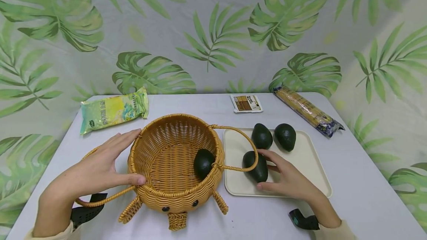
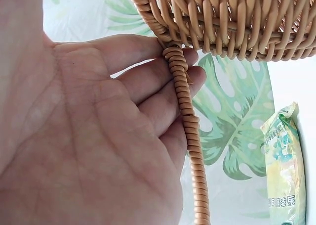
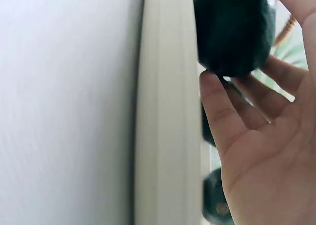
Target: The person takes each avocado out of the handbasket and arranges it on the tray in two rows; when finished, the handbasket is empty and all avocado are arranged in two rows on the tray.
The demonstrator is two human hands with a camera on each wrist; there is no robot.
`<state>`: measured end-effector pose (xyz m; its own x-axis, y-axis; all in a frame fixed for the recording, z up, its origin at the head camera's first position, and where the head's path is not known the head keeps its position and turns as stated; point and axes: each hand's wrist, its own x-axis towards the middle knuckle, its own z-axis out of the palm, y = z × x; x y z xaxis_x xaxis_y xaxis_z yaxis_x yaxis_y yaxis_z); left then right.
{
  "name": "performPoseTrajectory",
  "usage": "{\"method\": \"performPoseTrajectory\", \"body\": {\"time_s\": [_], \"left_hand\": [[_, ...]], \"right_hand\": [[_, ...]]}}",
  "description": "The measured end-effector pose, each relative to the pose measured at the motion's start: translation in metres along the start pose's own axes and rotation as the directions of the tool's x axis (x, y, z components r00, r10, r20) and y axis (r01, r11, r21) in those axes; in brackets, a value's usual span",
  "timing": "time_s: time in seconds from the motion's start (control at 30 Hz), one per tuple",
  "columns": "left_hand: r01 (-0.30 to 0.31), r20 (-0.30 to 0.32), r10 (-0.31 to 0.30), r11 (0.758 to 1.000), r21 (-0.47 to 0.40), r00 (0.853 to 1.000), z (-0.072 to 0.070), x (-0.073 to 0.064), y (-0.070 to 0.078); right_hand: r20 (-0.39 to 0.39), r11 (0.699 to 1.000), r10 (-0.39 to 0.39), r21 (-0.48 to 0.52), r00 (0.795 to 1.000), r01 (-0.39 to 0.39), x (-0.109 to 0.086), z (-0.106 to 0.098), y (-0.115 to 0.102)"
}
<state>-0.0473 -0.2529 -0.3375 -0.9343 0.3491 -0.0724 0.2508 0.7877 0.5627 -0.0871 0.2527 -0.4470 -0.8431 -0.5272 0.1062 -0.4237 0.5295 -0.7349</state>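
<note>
An orange-brown wicker basket [image 1: 176, 195] with two loop handles has one dark avocado [image 1: 204, 163] inside, against its right wall. On the basket's left rim rests my left hand [image 1: 100, 167], its thumb and fingers spread apart; in the left wrist view the fingers lie behind the basket handle [image 2: 190, 121]. My right hand [image 1: 288, 175] grips another avocado [image 1: 256, 167] between thumb and fingers, over the cream tray [image 1: 308, 169]. That avocado [image 3: 234, 32] looms close in the right wrist view. Behind it on the tray are two more avocados, a left one [image 1: 261, 136] and a right one [image 1: 285, 137].
A green-yellow packet [image 1: 115, 110] lies at the back left of the white table [image 1: 190, 103]. A small brown-and-white sachet [image 1: 247, 103] lies at the back, and a long golden package [image 1: 307, 110] at the back right. The basket's right handle [image 1: 248, 140] overhangs the tray's left side.
</note>
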Motion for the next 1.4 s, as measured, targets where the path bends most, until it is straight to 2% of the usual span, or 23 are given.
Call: {"method": "performPoseTrajectory", "body": {"time_s": [0.23,0.63,0.8,1.07,1.4], "left_hand": [[0.001,0.008,-0.001,1.0,0.002,1.0,0.0,0.0,0.0],[0.01,0.007,-0.009,1.0,-0.019,1.0,0.0,-0.001,-0.001],[0.002,0.004,-0.002,1.0,-0.015,1.0,-0.001,-0.001,-0.001],[-0.011,-0.001,0.011,1.0,-0.006,1.0,0.0,0.0,-0.001],[-0.009,0.005,0.008,1.0,0.002,1.0,0.0,0.0,-0.002]], "right_hand": [[-0.025,0.999,0.031,-0.017,0.999,-0.032,-0.002,0.0,-0.002],[-0.135,0.993,0.041,-0.1,0.99,-0.055,-0.018,-0.01,0.007],[-0.117,0.992,0.068,-0.095,0.991,-0.08,-0.018,-0.012,0.007],[-0.118,0.989,0.036,-0.141,0.992,-0.053,-0.02,-0.016,0.009],[-0.117,0.986,-0.015,-0.167,0.993,-0.005,-0.019,-0.025,-0.001]]}}
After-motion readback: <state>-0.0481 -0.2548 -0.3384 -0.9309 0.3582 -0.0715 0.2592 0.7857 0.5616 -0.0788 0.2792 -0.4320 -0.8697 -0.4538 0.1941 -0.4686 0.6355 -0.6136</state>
